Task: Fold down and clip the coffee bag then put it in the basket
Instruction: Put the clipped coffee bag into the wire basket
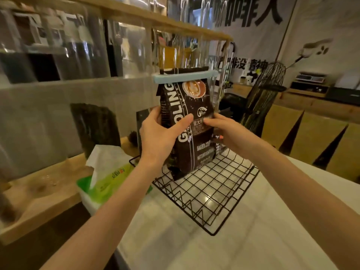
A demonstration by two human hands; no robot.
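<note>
A dark brown coffee bag (191, 106) with white lettering stands upright, its bottom down inside the black wire basket (224, 203) on the white counter. A pale blue clip (185, 77) is clamped across the bag's folded top. My left hand (159, 137) grips the bag's left side, thumb across the front. My right hand (228, 131) holds the bag's right edge with its fingertips on the front label.
A green tissue pack (109, 184) with a white tissue sticking up lies left of the basket. A wooden ledge (39, 193) and glass partition run along the left. A tall black wire stand (263, 98) rises behind the basket on the right.
</note>
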